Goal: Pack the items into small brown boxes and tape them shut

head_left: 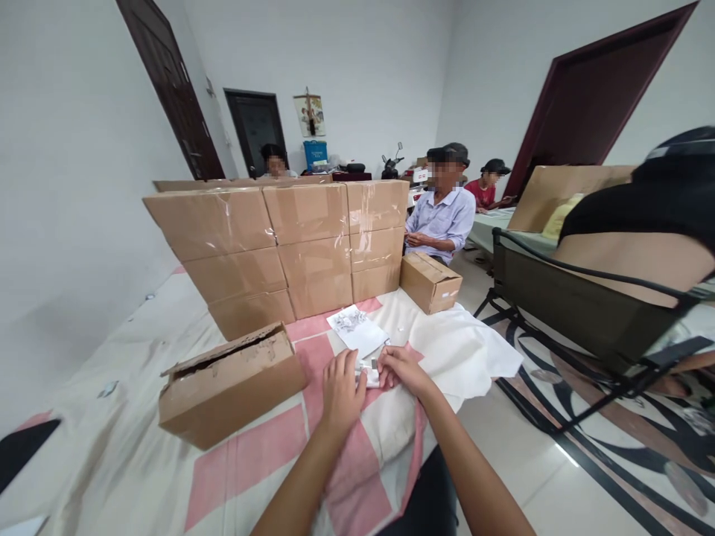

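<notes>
A small white object (369, 376) with a grey metallic-looking part lies between my two hands, low over the cloth; I cannot make out its kind. My left hand (340, 385) has its thumb at the object's left end, with its fingers bent over that side. At the other end, the fingertips of my right hand (403, 368) are pinched together on it. Just beyond them rests a white sheet (366, 339) with a cluster of small grey shapes on its far left part, too small to tell if printed or loose.
A wall of stacked, taped cartons (313, 253) stands in front. One brown carton (234, 387) with a partly open top is at left, another carton (430, 281) at right. A pink and white cloth (251, 454) covers the surface. Beyond sits a person (447, 212); a folding chair (581, 298) is right.
</notes>
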A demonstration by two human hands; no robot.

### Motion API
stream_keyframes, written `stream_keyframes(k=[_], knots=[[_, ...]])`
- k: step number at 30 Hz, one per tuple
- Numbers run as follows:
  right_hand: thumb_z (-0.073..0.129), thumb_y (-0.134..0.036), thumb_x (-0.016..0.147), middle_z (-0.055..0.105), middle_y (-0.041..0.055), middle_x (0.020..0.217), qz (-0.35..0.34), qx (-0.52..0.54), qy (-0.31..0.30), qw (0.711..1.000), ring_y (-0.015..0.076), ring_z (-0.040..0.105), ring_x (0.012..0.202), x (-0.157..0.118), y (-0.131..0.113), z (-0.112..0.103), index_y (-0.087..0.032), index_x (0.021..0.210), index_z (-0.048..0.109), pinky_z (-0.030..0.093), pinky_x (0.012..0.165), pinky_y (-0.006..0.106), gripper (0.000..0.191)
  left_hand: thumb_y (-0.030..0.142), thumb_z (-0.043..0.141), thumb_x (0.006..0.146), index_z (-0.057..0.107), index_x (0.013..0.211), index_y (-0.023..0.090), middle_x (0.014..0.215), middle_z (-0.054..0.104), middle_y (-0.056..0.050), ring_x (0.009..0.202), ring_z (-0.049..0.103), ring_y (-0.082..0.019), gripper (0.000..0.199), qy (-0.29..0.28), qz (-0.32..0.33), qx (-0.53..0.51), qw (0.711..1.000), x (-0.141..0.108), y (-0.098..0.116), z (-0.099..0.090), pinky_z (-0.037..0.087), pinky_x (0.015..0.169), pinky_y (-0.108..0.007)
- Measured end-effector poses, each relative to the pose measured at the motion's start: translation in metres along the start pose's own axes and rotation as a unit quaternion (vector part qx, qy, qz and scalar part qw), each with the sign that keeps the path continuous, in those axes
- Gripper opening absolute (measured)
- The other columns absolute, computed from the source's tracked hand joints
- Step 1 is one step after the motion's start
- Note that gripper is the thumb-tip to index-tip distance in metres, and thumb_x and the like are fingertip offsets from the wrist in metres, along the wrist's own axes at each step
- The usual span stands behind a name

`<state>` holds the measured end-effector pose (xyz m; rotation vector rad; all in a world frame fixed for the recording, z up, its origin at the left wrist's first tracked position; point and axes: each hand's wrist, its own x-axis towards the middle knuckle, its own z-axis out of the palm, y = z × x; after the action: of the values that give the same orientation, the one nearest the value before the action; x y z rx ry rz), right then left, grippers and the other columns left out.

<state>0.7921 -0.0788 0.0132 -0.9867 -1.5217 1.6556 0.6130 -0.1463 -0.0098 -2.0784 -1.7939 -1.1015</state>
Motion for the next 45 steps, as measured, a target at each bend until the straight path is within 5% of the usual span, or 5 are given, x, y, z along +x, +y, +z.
stream_keyframes(k=[18,29,45], knots=[[0.058,-0.041,0.079,0.064,-0.0001,0.047,-0.067,0.110,0.059,0.990,0.0123,0.060,0.036,0.001,0.011,0.004,-0.020,0.070,0.057,0.039,0.036,0.017,0.023,0.033,0.053,0.099,0.055,0.135,0.015,0.131,0.063,-0.016,0.117,0.060,-0.031,0.040,-0.009,0.009,0.005,1.000,-0.002,0.002,0.002,0.048,0.097,-0.046],[0.082,-0.054,0.070,0.069,-0.0024,0.059,-0.071,0.114,0.119,0.984,0.0130,0.063,0.038,-0.004,0.009,0.004,-0.025,0.073,0.034,0.039,0.032,0.017,0.055,0.033,0.051,0.099,0.055,0.134,0.014,0.130,0.063,-0.017,0.118,0.059,-0.031,0.040,-0.016,0.007,0.001,1.000,-0.001,0.004,-0.002,0.047,0.099,-0.045],[0.068,-0.036,0.081,0.063,-0.0057,0.052,-0.085,0.037,0.140,0.986,0.0137,0.064,0.043,-0.012,0.018,-0.002,-0.026,0.074,0.035,0.042,0.040,0.019,0.036,0.035,0.052,0.100,0.056,0.134,0.016,0.131,0.063,-0.015,0.119,0.058,-0.031,0.040,-0.034,-0.017,-0.016,0.999,0.000,0.006,-0.006,0.044,0.100,-0.045]])
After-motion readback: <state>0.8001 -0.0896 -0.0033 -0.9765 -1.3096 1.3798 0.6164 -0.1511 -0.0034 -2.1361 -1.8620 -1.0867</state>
